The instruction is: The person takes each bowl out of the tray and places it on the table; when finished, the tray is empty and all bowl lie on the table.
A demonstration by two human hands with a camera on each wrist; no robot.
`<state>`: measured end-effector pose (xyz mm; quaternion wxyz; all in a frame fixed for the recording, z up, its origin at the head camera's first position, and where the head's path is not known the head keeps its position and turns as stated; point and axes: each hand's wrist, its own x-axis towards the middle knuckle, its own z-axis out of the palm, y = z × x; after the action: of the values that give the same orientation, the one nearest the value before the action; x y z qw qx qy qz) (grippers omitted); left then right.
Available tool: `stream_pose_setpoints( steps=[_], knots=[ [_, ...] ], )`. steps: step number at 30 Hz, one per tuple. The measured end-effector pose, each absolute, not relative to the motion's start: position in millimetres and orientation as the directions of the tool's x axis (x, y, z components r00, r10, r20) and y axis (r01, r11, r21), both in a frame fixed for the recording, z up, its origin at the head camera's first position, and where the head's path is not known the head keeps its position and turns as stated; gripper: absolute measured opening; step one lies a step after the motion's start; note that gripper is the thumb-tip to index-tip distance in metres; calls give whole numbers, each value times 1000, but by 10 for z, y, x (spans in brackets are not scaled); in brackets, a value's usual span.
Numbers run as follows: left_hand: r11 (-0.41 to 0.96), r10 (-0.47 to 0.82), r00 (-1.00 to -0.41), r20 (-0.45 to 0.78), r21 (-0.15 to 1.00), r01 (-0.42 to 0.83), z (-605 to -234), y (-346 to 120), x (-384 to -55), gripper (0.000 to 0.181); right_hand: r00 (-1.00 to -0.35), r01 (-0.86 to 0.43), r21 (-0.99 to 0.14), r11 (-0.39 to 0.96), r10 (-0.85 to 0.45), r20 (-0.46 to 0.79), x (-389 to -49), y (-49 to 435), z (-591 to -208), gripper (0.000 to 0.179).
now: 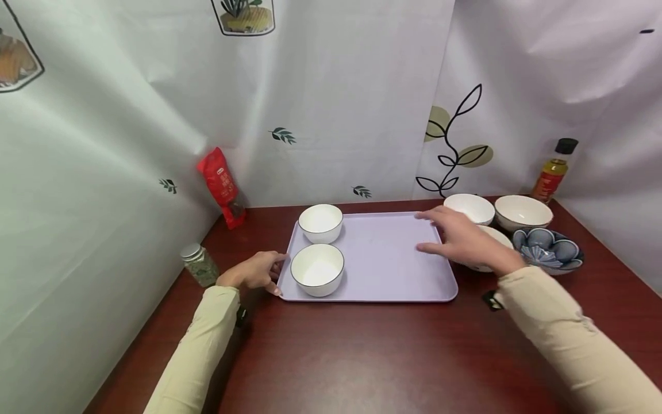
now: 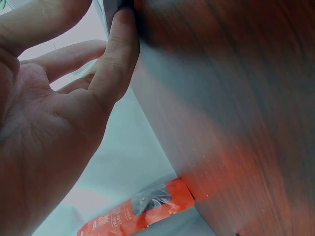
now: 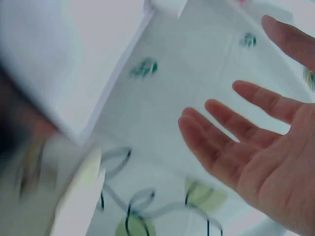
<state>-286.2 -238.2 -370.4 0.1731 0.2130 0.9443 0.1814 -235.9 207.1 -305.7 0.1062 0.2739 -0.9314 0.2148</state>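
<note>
A pale lilac tray (image 1: 391, 259) lies on the table. Two white bowls with dark rims, a far one (image 1: 320, 224) and a near one (image 1: 317, 270), stand at its left end. At the tray's left edge is my left hand (image 1: 261, 269), thumb near the front corner; in the left wrist view a straight finger (image 2: 120, 59) touches the edge. My right hand (image 1: 460, 237) hovers over the tray's right end with spread fingers and holds nothing. Behind it are a white bowl (image 1: 469, 208) and another bowl (image 1: 499, 234), partly hidden by the hand.
Right of these stand a white bowl (image 1: 523, 213) and a blue patterned bowl (image 1: 548, 251). An oil bottle (image 1: 553, 172) is at the back right. On the left are a red packet (image 1: 222, 187) and a lidded jar (image 1: 200, 265). Cloth walls (image 1: 351, 115) bound the table.
</note>
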Motion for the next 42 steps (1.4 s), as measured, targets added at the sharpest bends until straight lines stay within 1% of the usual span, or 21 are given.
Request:
stream_pose_setpoints(
  steps=[3,7,10,13,16,19,24,30,37,42],
  knots=[
    [839,471,-846,-248,422,344,-3701,-2397,-2862,92,-805,-594,-422,685,-516,294,-2451,1771,-3154,57],
    [844,458,-852,-254,424,327,-3697,-2404,-2857,93,-789,-582,-555,595,-578,209,-2584,1374,-3310,63],
    [844,451,-854,-258,433,315,-3703,-2404,-2857,93,-789,-515,-653,556,-605,108,-2659,1127,-3428,72],
    [837,467,-847,-254,437,330,-3716,-2404,-2855,93,-792,-422,-729,539,-611,7,-2716,942,-3529,82],
    [833,478,-843,-248,432,345,-3724,-2404,-2852,92,-792,-348,-761,547,-606,-73,-2754,805,-3595,93],
    [835,475,-844,-248,431,343,-3719,-2404,-2847,92,-784,-306,-779,547,-610,-120,-2782,690,-3633,100],
    [832,478,-841,-253,437,341,-3707,-2394,-2847,93,-779,-284,-818,501,-617,-108,-2822,538,-3680,105],
    [838,466,-844,-265,438,325,-3698,-2376,-2838,93,-772,-323,-835,446,-634,-40,-2813,378,-3702,105],
    [833,474,-843,-254,441,335,-3690,-2367,-2849,93,-772,-367,-821,437,-636,7,-2811,272,-3727,105],
    [838,465,-844,-268,439,323,-3681,-2361,-2855,93,-796,-365,-803,470,-605,8,-2816,250,-3728,105]
  ],
)
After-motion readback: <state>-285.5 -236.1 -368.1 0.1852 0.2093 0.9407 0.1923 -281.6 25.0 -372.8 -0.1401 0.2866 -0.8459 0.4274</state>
